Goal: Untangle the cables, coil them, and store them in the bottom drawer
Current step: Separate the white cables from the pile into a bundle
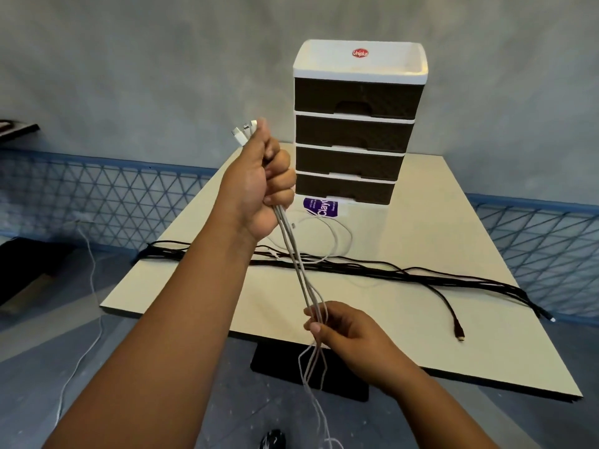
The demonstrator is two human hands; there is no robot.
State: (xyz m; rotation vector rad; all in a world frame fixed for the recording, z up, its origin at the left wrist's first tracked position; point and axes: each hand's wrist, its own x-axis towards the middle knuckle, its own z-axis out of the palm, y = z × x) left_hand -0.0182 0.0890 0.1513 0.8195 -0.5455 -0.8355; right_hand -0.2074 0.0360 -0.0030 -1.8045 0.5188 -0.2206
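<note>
My left hand (262,186) is raised in a fist and grips a bundle of white cables (296,264) just below their plugs (244,131), which stick out above the fist. The strands run down to my right hand (340,328), which pinches them between thumb and fingers near the table's front edge. Below it the cables hang in loose loops towards the floor. Several black cables (405,273) lie stretched across the table. Another white cable (337,238) loops in front of the drawer unit (353,131). Its bottom drawer (346,187) is closed.
The cream table (437,234) carries the dark four-drawer unit with a white top tray at its far side. A purple label (321,207) lies at the unit's foot. A blue mesh fence (107,196) runs behind the table. A white cord (94,286) trails on the floor at left.
</note>
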